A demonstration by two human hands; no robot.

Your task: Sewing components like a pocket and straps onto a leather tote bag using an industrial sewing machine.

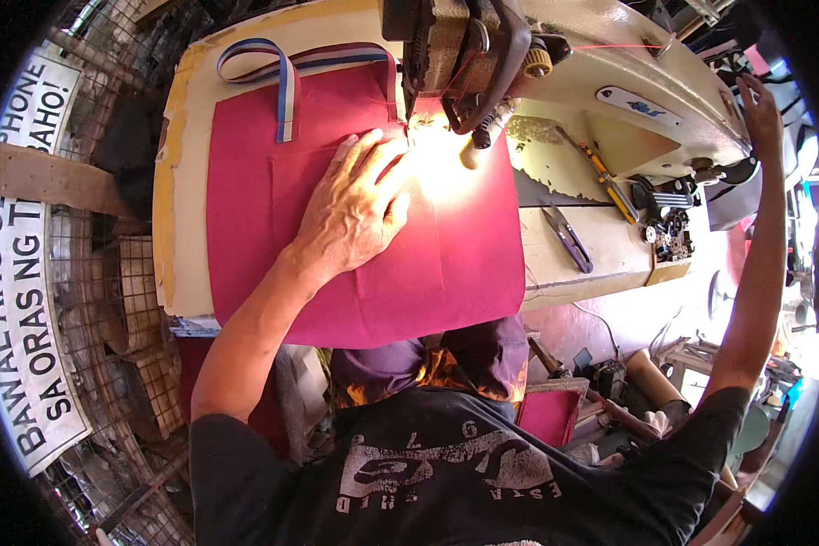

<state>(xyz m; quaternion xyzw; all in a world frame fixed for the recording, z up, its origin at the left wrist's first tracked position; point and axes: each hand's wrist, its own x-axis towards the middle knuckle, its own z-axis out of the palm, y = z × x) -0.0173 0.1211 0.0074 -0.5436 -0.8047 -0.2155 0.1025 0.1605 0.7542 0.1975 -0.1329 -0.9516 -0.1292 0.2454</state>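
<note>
Spread over the sewing machine bed lies a dark red fabric panel [273, 227]. A striped strap [289, 91] in blue, white and red loops above its top edge, both ends lying on the panel. One strap end is beside the needle area of the sewing machine head [455, 64], where a lamp glares and hides the needle's tip. My left hand [353, 205] rests flat on the panel just below that strap end, fingers extended and slightly apart. Far to the right, my right hand [761, 107] is on the handwheel at the machine's end, its fingers bent over the rim, partly hidden.
Thread snips [569, 240] and a yellow cutter knife [601, 177] lie on the bed right of the fabric, near a bobbin winder [669, 223]. Red thread [614, 46] runs across the machine arm. Wire mesh [146, 337] and a lettered sign [36, 300] stand at left.
</note>
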